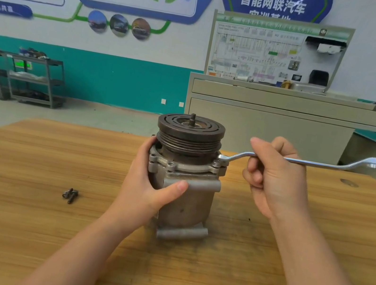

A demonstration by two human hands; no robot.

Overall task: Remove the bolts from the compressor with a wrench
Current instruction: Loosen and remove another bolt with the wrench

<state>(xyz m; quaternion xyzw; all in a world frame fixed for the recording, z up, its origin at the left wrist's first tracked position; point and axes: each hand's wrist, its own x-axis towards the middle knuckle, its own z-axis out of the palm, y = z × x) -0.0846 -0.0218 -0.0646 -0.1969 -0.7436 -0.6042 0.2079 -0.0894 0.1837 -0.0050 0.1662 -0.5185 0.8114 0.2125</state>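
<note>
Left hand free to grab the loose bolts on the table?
Probably not yet: the left hand grips the compressor. The loose bolts lie unobstructed on the table beside it.

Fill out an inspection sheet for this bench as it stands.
Surface: wooden table, scuffed and stained around the compressor.
Job's things: compressor stands upright, pulley on top; ring wrench seated on a flange bolt at the right; two loose bolts lie to the left.
Clutter: nothing seen.
Hands: left hand grips the compressor body; right hand grips the wrench shaft.
Cables: nothing seen.
Surroundings: beige cabinet, wiring display board, metal shelving, wall posters.
</note>
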